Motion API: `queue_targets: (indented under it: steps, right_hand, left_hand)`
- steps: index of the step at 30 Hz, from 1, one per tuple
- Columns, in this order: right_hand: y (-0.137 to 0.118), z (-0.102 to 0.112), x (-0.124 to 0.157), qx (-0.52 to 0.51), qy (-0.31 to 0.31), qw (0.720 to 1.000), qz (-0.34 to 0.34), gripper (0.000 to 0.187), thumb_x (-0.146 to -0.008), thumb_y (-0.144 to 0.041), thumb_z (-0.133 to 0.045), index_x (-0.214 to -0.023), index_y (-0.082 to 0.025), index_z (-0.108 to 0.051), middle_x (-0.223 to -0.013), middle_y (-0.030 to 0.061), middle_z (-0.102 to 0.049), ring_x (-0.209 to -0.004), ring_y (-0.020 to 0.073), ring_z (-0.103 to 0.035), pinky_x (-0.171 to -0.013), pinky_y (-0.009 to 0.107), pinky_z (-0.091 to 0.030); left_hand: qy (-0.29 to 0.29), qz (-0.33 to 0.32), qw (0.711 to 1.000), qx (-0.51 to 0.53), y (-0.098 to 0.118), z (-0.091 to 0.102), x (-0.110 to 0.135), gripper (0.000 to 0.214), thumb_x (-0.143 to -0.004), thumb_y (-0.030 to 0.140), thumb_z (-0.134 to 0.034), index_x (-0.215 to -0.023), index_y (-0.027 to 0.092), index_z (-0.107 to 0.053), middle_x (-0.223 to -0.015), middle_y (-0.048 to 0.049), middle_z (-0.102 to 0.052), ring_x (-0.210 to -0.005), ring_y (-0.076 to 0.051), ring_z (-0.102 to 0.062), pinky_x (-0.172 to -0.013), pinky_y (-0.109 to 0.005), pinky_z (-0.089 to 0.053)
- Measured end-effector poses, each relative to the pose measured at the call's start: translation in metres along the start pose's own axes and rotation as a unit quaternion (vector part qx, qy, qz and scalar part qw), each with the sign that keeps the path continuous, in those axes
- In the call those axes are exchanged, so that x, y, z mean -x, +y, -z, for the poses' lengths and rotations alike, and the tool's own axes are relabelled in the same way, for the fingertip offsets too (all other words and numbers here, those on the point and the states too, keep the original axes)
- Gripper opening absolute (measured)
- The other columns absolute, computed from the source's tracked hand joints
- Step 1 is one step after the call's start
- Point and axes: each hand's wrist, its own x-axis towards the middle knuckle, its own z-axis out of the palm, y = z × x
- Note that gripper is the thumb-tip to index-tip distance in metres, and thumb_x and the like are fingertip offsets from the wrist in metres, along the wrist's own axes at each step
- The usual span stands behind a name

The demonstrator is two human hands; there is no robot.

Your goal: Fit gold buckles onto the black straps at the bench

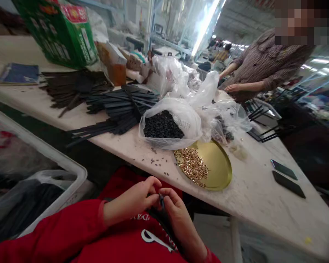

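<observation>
My left hand (pixel 138 199) and my right hand (pixel 178 212) meet close together in front of the red top, below the table edge. Between them is a narrow black strap (pixel 161 218), its lower part running down along my right palm. The right thumb and fingers pinch the strap near its end. My left fingers are closed at the same spot, and a small dark bit shows between the fingertips. Its exact shape is hidden. Nearest on the table are a golden round tray (pixel 218 166) with small gold metal pieces (pixel 193 166) and several loose dark bits (pixel 156 160).
An open plastic bag (pixel 170 142) holds small black pieces (pixel 163 126). Bundles of black strips (pixel 120 106) lie left of it, near a green box (pixel 63 36). Two phone-like slabs (pixel 289 184) rest at right. A person (pixel 268 62) stands across the table. A white bin (pixel 76 171) is at left.
</observation>
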Motion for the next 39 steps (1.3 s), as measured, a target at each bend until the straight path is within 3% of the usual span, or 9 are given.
queue_targets:
  steps: [6,8,12,16,19,22,26,33,39]
  right_hand:
    - [0.008,-0.005,-0.005,0.014,0.071,0.996,0.052,0.025,-0.065,-0.028,-0.074,-0.074,-0.021,-0.052,-0.067,-0.0061,-0.053,-0.059,0.0087,-0.047,-0.056,0.020,-0.038]
    - [0.010,-0.005,-0.009,0.010,0.068,0.995,0.074,0.027,-0.065,-0.027,-0.074,-0.071,-0.021,-0.049,-0.068,-0.0064,-0.051,-0.059,0.0084,-0.046,-0.056,0.019,-0.038]
    - [0.011,-0.003,-0.016,0.026,0.067,0.995,0.069,0.026,-0.069,-0.030,-0.071,-0.069,-0.020,-0.047,-0.076,-0.0034,-0.053,-0.065,0.0099,-0.048,-0.061,0.021,-0.040]
    - [0.014,0.004,-0.022,0.054,0.136,0.988,0.048,0.029,-0.076,-0.035,-0.063,-0.069,-0.022,-0.038,-0.062,-0.0065,-0.049,-0.054,0.0089,-0.045,-0.055,0.022,-0.040]
    - [0.018,0.009,-0.025,0.129,0.168,0.976,0.053,0.026,-0.074,-0.034,-0.063,-0.082,-0.023,-0.041,-0.063,-0.0075,-0.049,-0.050,0.0089,-0.045,-0.050,0.022,-0.038]
    - [0.021,0.014,-0.023,0.201,0.107,0.974,0.012,0.018,-0.080,-0.034,-0.056,-0.086,-0.022,-0.045,-0.062,-0.0073,-0.047,-0.047,0.0077,-0.040,-0.045,0.020,-0.033]
    - [0.025,0.015,-0.016,0.200,0.040,0.978,-0.039,0.013,-0.082,-0.033,-0.050,-0.079,-0.022,-0.043,-0.058,-0.0086,-0.041,-0.047,0.0077,-0.035,-0.045,0.019,-0.029]
    - [0.032,0.011,-0.003,0.309,0.013,0.951,-0.011,0.004,-0.079,-0.022,-0.050,-0.077,-0.020,-0.046,-0.066,-0.0056,-0.045,-0.061,0.0106,-0.042,-0.058,0.022,-0.035]
    - [0.035,0.004,0.008,0.324,-0.013,0.946,0.001,0.005,-0.075,-0.017,-0.050,-0.076,-0.021,-0.047,-0.068,-0.0052,-0.047,-0.064,0.0119,-0.044,-0.062,0.023,-0.036]
  left_hand:
    - [0.046,0.044,0.992,-0.106,-0.021,-0.001,-0.006,0.023,-0.081,0.038,-0.051,-0.089,0.017,-0.051,-0.074,-0.0008,-0.061,-0.067,-0.017,-0.057,-0.056,-0.023,-0.038]
    - [0.046,0.049,0.991,-0.118,-0.027,0.000,-0.008,0.024,-0.081,0.041,-0.050,-0.084,0.017,-0.053,-0.076,-0.0016,-0.062,-0.068,-0.017,-0.057,-0.057,-0.023,-0.038]
    - [0.006,0.042,0.994,-0.105,-0.031,0.001,-0.011,0.022,-0.082,0.036,-0.047,-0.082,0.017,-0.057,-0.077,-0.0019,-0.064,-0.068,-0.016,-0.057,-0.057,-0.022,-0.038]
    - [-0.045,0.028,0.997,-0.055,-0.030,0.002,-0.012,0.018,-0.080,0.024,-0.044,-0.086,0.018,-0.060,-0.079,-0.0003,-0.065,-0.069,-0.014,-0.057,-0.060,-0.021,-0.039]
    - [-0.072,0.038,0.996,0.027,-0.029,0.004,-0.012,0.022,-0.079,0.020,-0.043,-0.096,0.017,-0.056,-0.081,-0.0002,-0.065,-0.071,-0.013,-0.058,-0.062,-0.020,-0.042]
    - [-0.090,0.049,0.992,0.073,-0.031,0.005,-0.013,0.027,-0.078,0.018,-0.043,-0.104,0.016,-0.048,-0.082,-0.0001,-0.065,-0.070,-0.013,-0.059,-0.061,-0.021,-0.043]
    - [-0.116,0.067,0.988,0.074,-0.035,0.003,-0.013,0.030,-0.075,0.017,-0.045,-0.105,0.018,-0.047,-0.081,0.0011,-0.065,-0.069,-0.013,-0.059,-0.060,-0.021,-0.044]
    - [-0.110,0.072,0.991,0.014,-0.047,-0.010,-0.001,0.032,-0.072,0.015,-0.046,-0.104,0.018,-0.050,-0.084,-0.0002,-0.066,-0.078,-0.017,-0.061,-0.068,-0.023,-0.045]
    - [-0.114,0.059,0.992,0.007,-0.052,-0.017,0.012,0.038,-0.070,0.014,-0.048,-0.107,0.019,-0.050,-0.089,-0.0009,-0.068,-0.082,-0.018,-0.062,-0.071,-0.024,-0.044]
